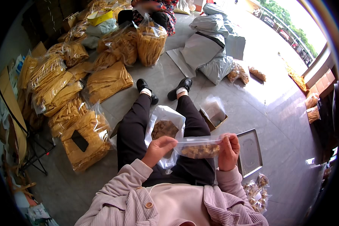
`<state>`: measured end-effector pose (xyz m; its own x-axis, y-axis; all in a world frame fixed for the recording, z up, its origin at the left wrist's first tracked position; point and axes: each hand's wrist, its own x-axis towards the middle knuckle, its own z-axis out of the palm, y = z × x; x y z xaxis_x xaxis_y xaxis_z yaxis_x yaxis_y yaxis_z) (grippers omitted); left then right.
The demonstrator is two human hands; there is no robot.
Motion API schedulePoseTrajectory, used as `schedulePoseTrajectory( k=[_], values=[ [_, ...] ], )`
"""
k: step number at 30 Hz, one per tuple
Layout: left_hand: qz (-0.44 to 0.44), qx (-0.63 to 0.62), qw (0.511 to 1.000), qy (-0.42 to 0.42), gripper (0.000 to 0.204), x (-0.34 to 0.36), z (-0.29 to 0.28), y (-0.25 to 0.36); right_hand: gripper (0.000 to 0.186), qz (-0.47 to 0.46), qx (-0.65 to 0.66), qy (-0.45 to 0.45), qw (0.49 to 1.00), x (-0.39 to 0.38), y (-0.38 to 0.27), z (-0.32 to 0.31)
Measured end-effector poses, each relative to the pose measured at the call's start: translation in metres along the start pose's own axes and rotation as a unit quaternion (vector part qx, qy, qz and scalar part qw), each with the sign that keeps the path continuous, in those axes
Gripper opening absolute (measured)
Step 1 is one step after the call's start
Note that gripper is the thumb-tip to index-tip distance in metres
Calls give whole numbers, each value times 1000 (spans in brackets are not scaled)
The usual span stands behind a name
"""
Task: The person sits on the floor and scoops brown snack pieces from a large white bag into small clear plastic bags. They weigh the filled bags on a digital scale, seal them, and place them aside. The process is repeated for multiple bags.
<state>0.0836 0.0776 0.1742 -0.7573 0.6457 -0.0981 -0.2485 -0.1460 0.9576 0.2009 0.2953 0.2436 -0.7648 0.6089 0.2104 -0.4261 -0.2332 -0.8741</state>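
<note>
Near the middle of the frame, a clear bag (199, 147) of brown, chunky pieces is stretched sideways between two bare hands, its upper edge pulled into a nearly straight line. The left hand (159, 150) pinches the bag's left end between thumb and fingers, and the right hand (229, 150) grips the right end, its fingers curled in; the exact hold of the right fingertips is hard to make out. Just above and behind the clear bag, between the person's legs in dark trousers (133, 130), sits an open white bag (179, 119) with more brown pieces (165, 129) inside. Right of the legs, a small cardboard box (219, 123) holds clear plastic bags (213, 105), and below it a shallow metal tray (250, 154) lies on the grey floor (278, 139). Small filled packets (257, 194) are heaped at the lower right, beside the person's sleeve. Across the left of the frame lie large clear packs of yellowish strips (111, 81), and a dark, flat rectangular object (79, 141) rests on the lowest of them. At the upper centre, grey plastic parcels (214, 49) are piled on the floor, and left of them, at the top edge, another person in patterned clothing (169, 17) is partly visible behind an upright pack of strips (150, 41).
</note>
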Motion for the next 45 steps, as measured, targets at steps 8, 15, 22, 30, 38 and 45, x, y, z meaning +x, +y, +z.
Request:
schedulePoseTrajectory(
  k=[8, 15, 22, 30, 38, 45],
  values=[
    [8, 22, 999, -25, 14, 0, 0, -1, 7, 3, 2, -7, 1000, 0, -1, 3],
    [-1, 31, 999, -39, 16, -1, 2, 1, 7, 1, 6, -4, 1000, 2, -1, 0],
    [72, 29, 997, 31, 15, -5, 0, 8, 7, 22, 12, -3, 1000, 2, 8, 2],
    [176, -4, 980, 96, 12, -18, -8, 33, 8, 64, 46, -46, 996, 5, 14, 28],
    [173, -32, 978, 116, 8, -32, -16, 42, 9, 66, 66, -63, 994, 2, 17, 41],
    [183, -30, 973, 138, 12, -32, -10, 44, 9, 67, 51, -60, 995, -5, 11, 38]
  ],
)
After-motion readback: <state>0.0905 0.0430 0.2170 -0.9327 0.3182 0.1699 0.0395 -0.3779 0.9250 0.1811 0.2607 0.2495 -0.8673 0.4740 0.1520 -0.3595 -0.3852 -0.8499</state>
